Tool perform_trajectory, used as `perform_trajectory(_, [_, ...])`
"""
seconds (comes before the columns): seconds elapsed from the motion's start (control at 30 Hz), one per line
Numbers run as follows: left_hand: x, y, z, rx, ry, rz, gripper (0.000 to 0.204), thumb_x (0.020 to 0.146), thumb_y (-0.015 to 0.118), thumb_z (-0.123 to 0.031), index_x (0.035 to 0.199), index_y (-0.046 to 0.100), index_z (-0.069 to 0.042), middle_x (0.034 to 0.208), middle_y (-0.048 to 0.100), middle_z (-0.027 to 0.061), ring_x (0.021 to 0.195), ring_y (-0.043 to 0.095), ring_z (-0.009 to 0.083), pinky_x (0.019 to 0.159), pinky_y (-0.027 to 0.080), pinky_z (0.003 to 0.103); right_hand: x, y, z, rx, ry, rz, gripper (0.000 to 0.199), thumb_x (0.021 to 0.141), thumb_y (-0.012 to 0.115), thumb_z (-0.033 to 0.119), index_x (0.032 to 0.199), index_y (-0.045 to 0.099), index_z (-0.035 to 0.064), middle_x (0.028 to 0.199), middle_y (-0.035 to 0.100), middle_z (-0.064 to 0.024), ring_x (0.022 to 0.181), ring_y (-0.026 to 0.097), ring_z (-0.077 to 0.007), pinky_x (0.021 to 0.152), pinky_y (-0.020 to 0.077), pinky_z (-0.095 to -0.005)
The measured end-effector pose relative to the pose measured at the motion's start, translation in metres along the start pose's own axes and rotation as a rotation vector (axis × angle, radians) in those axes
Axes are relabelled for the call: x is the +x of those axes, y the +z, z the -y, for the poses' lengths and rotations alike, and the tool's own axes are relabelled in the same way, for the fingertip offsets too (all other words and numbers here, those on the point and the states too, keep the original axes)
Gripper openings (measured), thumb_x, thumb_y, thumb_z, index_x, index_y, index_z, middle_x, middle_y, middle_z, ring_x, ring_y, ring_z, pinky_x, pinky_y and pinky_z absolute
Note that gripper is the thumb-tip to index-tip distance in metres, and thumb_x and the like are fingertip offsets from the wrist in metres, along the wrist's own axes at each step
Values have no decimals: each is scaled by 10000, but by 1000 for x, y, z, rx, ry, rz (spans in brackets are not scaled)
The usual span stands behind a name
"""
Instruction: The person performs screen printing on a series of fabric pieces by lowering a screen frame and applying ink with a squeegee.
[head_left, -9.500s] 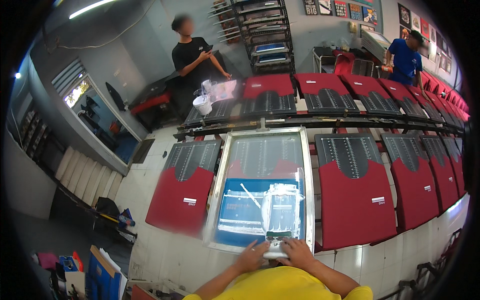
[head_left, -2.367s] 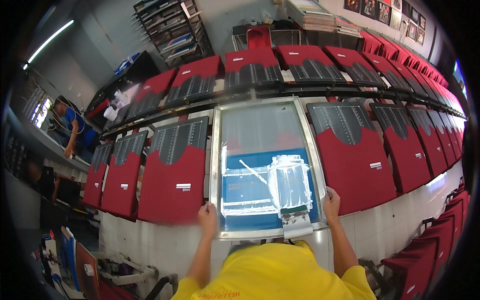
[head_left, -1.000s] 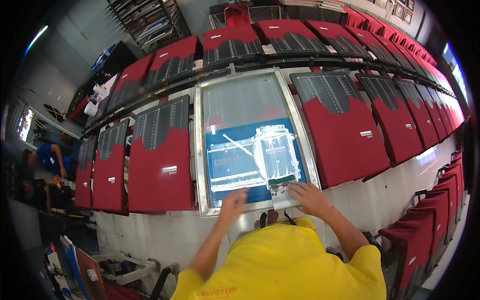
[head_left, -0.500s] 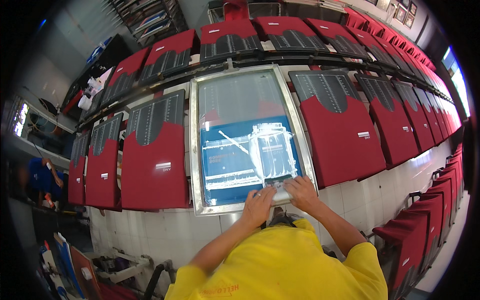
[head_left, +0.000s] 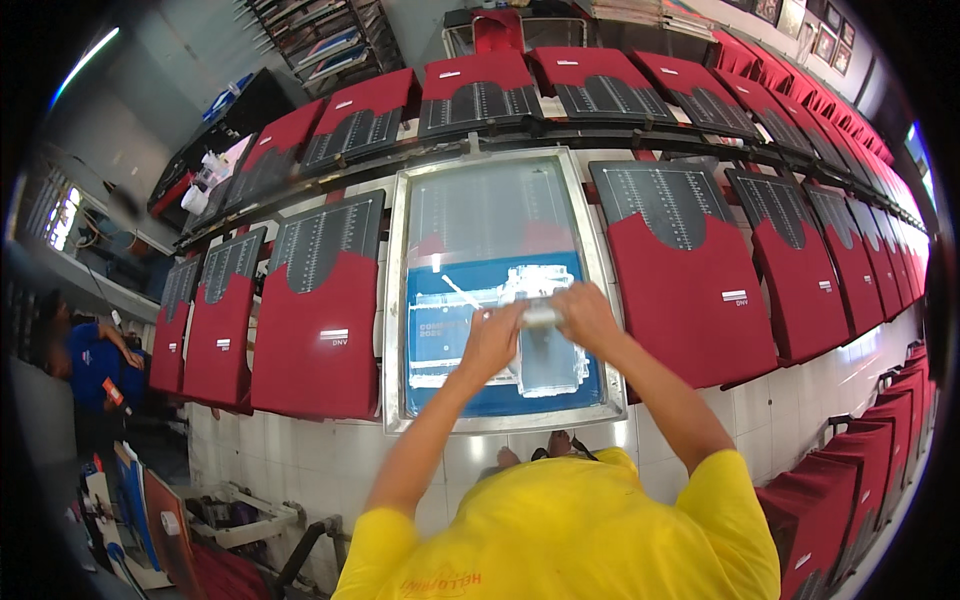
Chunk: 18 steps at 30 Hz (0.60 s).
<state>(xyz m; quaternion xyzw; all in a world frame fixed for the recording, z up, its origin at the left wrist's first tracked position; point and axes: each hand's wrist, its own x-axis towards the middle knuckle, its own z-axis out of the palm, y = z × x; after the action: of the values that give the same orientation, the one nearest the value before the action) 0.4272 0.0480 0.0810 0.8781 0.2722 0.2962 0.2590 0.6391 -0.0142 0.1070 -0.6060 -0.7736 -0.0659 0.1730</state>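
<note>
A metal-framed printing screen [head_left: 397, 300] lies over a board in the near row. Its lower mesh is blue, with pale tape-like strips and white smears around a rectangular area. Across the middle of that area, my hands hold a pale squeegee [head_left: 543, 315]. My left hand [head_left: 490, 342] is closed on its left end, and my right hand [head_left: 587, 317] grips the right end. Below the squeegee the rectangle looks grey; bright white shows above it. The fingers partly hide the squeegee, and its blade edge cannot be made out.
Dark boards carrying red shirts stand on both sides, such as one red shirt [head_left: 690, 300] at right and another red shirt [head_left: 315, 345] at left. A far row runs behind a dark rail [head_left: 360, 150]. A person in blue [head_left: 100, 365] is at far left.
Both hands and the squeegee have moved away from me, from the screen's near edge to the middle of the rectangle. The view has shifted slightly.
</note>
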Motion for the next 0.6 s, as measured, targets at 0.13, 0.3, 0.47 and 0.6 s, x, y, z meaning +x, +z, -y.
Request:
perform_trajectory(0.13, [-82, 7, -51, 44, 45, 40, 488, 869, 583, -6, 1346, 507, -72, 1301, 602, 120, 1231, 558, 256, 1056, 304, 470, -82, -14, 52, -37, -62, -73, 254, 701, 696, 83, 951, 649, 70, 1031, 675, -69, 904, 595, -237, 747, 414, -388])
perform_trajectory(0.3, [-145, 29, -74, 63, -33, 136, 466, 861, 626, -51, 1316, 524, -63, 1354, 561, 95, 1314, 492, 223, 1095, 282, 488, -131, -8, 74, 9, -141, 93, 424, 767, 705, 254, 1103, 621, 9, 1198, 617, -125, 1055, 567, -266, 817, 412, -396])
perform_trajectory(0.47, [-169, 48, -64, 143, 20, 174, 509, 846, 663, -74, 1335, 519, -66, 1440, 501, 71, 1388, 420, 208, 1173, 231, 497, -146, -16, 81, 61, -143, 272, 700, 759, 738, 478, 1235, 579, -10, 1337, 539, -144, 1172, 506, -288, 871, 395, -418])
perform_trajectory(0.6, [-165, 31, -68, 83, 19, 165, 504, 872, 638, -119, 1353, 506, -45, 1450, 491, 98, 1388, 421, 226, 1177, 245, 492, -146, -13, 78, 253, -92, 198, 666, 742, 769, 404, 1229, 577, -7, 1331, 534, -164, 1165, 509, -331, 937, 380, -442])
